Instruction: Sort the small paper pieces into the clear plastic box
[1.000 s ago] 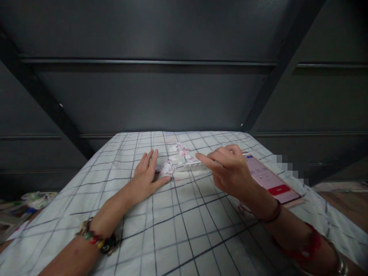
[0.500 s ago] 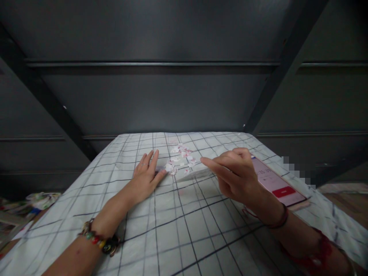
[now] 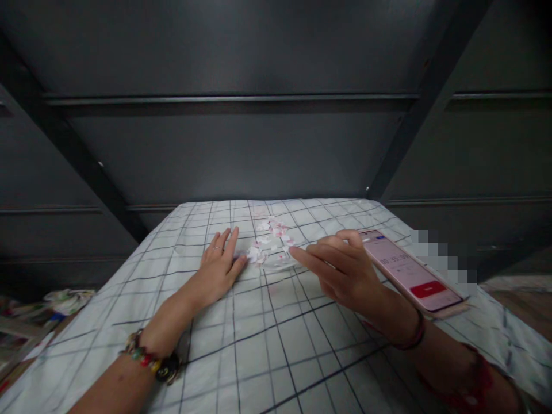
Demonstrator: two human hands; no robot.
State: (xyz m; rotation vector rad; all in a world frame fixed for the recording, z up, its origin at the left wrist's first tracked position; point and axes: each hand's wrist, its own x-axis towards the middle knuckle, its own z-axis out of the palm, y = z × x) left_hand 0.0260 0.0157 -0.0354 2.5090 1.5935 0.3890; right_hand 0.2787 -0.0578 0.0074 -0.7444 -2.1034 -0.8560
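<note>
My left hand (image 3: 219, 261) lies on the checked cloth with its fingers spread, the thumb beside a loose heap of small white and pink paper scraps (image 3: 275, 228). Along the near side of the scraps runs a thin, see-through plastic sheet (image 3: 278, 263), its edge bent up. My right hand (image 3: 340, 261) is at the right end of this sheet, index finger stretched toward the scraps and the other fingers curled. It appears to pinch the sheet's edge, though the thumb and the grip itself are mostly hidden.
A phone (image 3: 411, 270) showing a running timer lies to the right, just past my right hand. The white checked tablecloth (image 3: 259, 333) covers the table up to a dark panelled wall (image 3: 241, 149). At the lower left, cluttered items (image 3: 66, 300) stand beyond the table edge.
My right hand has moved left, closer to the scraps, and the plastic sheet's right end has come with it. More of the phone shows. My left hand stays nearly in place.
</note>
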